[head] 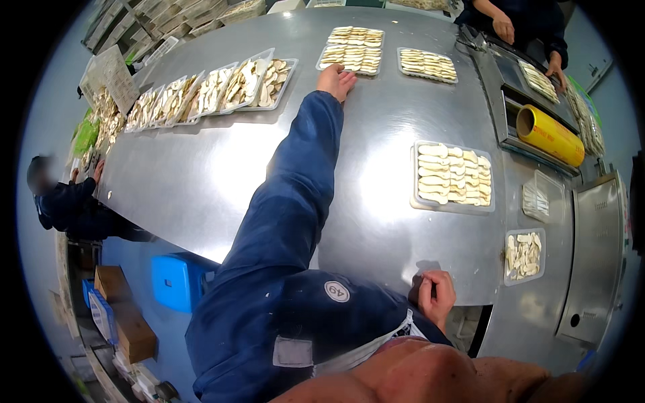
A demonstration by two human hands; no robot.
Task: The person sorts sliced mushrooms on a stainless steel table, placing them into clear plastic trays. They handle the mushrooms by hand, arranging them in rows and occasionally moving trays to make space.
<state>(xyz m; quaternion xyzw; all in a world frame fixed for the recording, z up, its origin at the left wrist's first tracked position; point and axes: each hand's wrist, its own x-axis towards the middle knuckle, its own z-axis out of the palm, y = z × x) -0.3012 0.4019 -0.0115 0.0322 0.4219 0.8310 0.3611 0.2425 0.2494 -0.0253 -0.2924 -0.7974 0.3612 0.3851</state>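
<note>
My left hand (336,83) reaches far across the steel table, its fingers at the near left corner of a clear plastic tray of mushroom slices (351,59). The thumb side overlaps the rim, and the other fingers lie along the front edge. Right behind it sits another filled tray (356,37). My right hand (437,297) is curled into a loose fist at the table's near edge, with nothing visible in it. Ahead of that hand, a larger tray (453,176) holds mushroom slices in neat rows. One more tray of rowed slices (428,65) lies at the back right.
Leaning trays of loose mushroom slices (211,90) line the left back. At right stands a film-wrapping machine with a yellow film roll (550,135); a co-worker's hand (556,70) touches a tray there. A small tray of pieces (524,256) lies nearer. Another person (70,201) works at far left.
</note>
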